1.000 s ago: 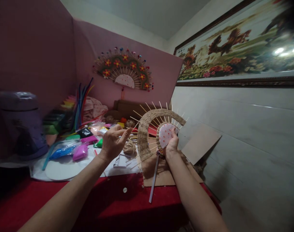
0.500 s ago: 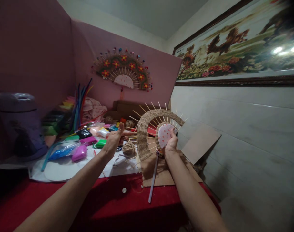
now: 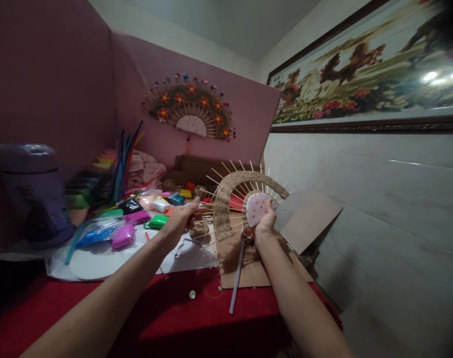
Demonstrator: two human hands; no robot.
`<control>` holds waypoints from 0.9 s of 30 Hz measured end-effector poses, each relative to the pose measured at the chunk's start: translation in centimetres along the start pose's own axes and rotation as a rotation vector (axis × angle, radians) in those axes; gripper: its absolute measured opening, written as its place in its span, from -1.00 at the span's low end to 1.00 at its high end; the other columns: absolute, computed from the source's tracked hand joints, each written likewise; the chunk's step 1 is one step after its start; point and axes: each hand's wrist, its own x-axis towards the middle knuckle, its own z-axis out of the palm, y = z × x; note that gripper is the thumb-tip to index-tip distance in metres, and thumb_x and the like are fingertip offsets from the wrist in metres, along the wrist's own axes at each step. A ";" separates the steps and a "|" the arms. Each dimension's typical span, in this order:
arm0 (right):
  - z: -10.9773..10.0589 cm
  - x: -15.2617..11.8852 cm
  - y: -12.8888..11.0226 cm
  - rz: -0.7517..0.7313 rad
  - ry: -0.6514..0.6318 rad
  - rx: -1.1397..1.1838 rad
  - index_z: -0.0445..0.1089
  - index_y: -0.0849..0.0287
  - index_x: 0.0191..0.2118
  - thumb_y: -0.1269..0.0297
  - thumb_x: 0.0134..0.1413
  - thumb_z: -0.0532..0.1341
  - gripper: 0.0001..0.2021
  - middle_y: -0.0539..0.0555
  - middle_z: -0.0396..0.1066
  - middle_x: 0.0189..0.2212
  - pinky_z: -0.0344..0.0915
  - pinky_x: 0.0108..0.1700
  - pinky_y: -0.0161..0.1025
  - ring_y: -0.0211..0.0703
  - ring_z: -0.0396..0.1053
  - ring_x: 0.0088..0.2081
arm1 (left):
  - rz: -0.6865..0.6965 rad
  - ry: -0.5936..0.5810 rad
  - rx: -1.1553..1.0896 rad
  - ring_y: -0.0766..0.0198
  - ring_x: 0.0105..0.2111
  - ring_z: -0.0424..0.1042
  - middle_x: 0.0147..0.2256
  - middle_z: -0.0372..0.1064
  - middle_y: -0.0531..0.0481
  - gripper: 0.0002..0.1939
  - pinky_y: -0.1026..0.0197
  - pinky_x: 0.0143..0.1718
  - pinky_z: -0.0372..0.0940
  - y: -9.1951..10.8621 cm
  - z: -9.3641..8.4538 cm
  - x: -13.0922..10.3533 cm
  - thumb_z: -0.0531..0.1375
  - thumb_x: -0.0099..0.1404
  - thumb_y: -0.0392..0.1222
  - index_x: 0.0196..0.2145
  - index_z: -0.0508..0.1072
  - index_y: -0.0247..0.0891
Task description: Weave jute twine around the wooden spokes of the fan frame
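My right hand (image 3: 266, 222) grips a woven fan by its round centre (image 3: 255, 209), which is white cloth with red dots. Thin wooden sticks radiate from that centre through a curved band of brown twine (image 3: 223, 204). My left hand (image 3: 182, 220) is beside the stick ends on the fan's left side, thumb and fingers closed together; whatever lies between them is too small to make out. Just beyond its fingers sits a ball of twine (image 3: 200, 228), partly hidden. Beneath the fan lies brown cardboard (image 3: 229, 271), with a clear glue stick (image 3: 236, 278) across it.
Colourful clay packets (image 3: 122, 236) cover white paper at left, near a purple flask (image 3: 34, 199). A finished flowered fan (image 3: 191, 112) hangs on the pink panel (image 3: 248, 99). Red cloth (image 3: 155, 318) covers the table, with a small white disc (image 3: 192, 294). Another board (image 3: 311, 219) leans at right.
My left thumb has come down from its raised position toward the fingers. The fan has tilted a little and shifted slightly right, still in my right hand.
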 end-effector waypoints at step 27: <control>-0.2 0.3 0.4 0.001 0.021 -0.007 0.37 0.22 -0.30 0.02 0.00 0.06 -0.65 0.04 0.45 -0.46 0.35 -0.31 -0.18 -0.18 0.41 -0.42 | 0.660 0.253 1.058 0.33 -0.45 0.25 -0.48 0.24 0.02 -0.82 0.28 -0.43 0.09 -0.3 1.1 -1.3 0.10 0.18 -0.24 -0.41 0.52 -0.19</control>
